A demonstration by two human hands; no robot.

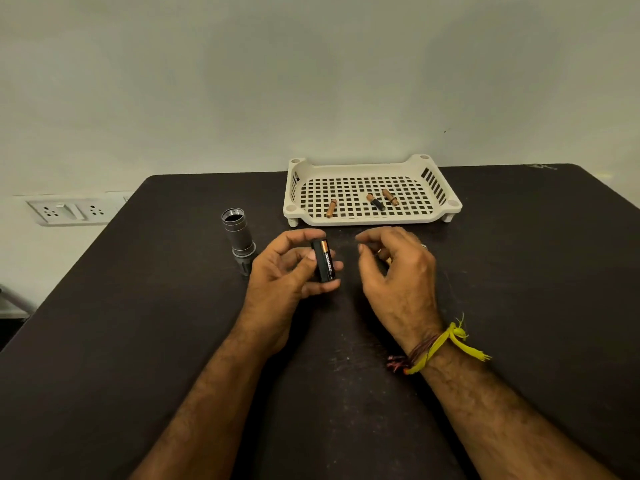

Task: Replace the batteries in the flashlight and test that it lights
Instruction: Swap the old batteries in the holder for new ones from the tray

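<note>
Three copper-and-black batteries (pixel 377 202) in white perforated plastic tray (pixel 367 221) at twelve o'clock, left hand (pixel 287 268) gripping black battery holder (pixel 323 260), right hand (pixel 398 268) loosely curled, empty, grey metal flashlight body (pixel 239 240) at ten o'clock.

The counter (pixel 519 271) lies bare along its near edge and across its whole right side. At the far edge, a white tray (pixel 372 220) blocks the middle, open from above. Toward the left edge the upright flashlight body (pixel 239 237) stands just beside the left hand (pixel 284 268).
</note>
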